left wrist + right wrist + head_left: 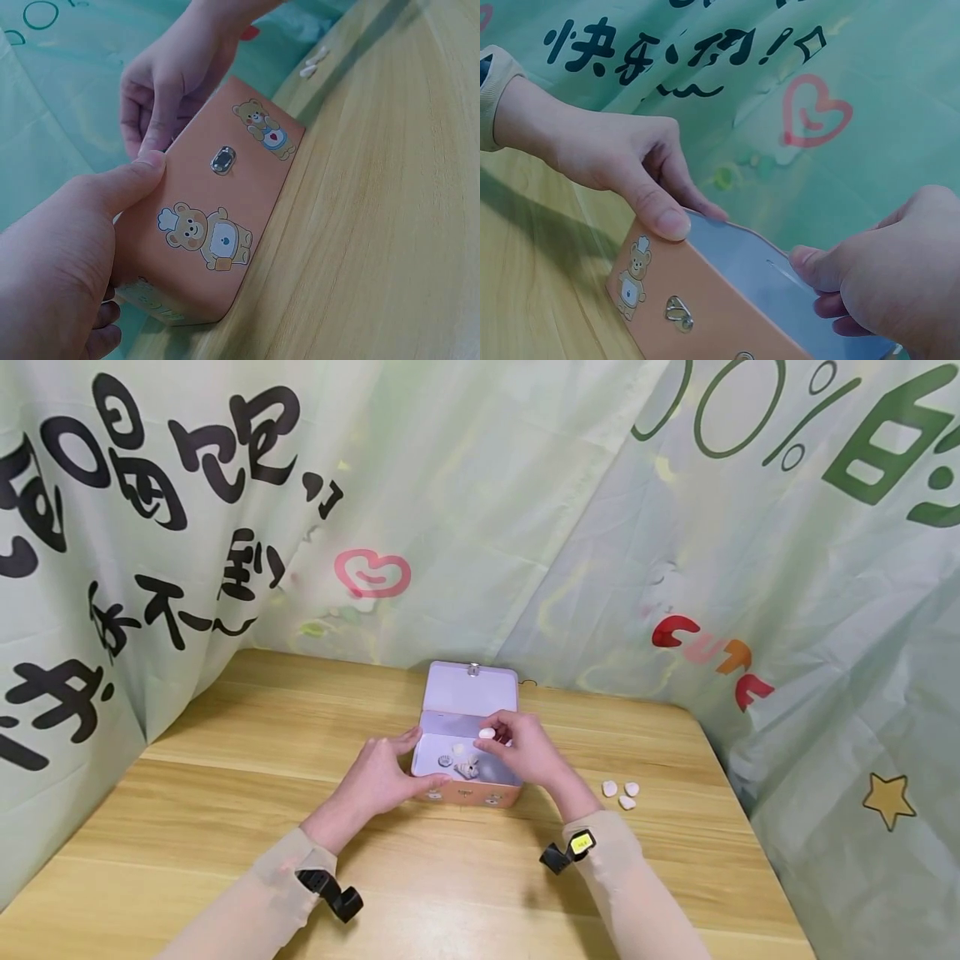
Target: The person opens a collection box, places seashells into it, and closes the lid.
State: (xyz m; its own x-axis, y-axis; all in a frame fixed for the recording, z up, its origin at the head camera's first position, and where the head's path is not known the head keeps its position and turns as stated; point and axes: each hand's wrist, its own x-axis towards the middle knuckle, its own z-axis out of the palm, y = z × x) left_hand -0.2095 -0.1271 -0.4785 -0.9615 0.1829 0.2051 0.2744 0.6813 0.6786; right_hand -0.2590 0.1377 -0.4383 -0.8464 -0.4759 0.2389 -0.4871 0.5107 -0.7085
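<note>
While a white piece (487, 733) sits pinched between the right hand's (528, 752) thumb and fingers at the opening of the tin box (465, 794), the left hand (381, 777) grips the box's left side, thumb on the front rim. Its lid (471, 690) stands open behind; inside lie a ribbed disc (446, 761), a pale lump (458, 748) and a spiky shell (468, 768). Tabletop (450, 864) separates the box from three loose white pebbles (627, 803).

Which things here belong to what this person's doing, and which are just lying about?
Part of the job, it seems:
open box, gripped by the left hand
white piece in the right hand
shell-like items inside
probably the three loose white pieces

Just surroundings:
wooden table
printed curtain
black wrist devices
</note>
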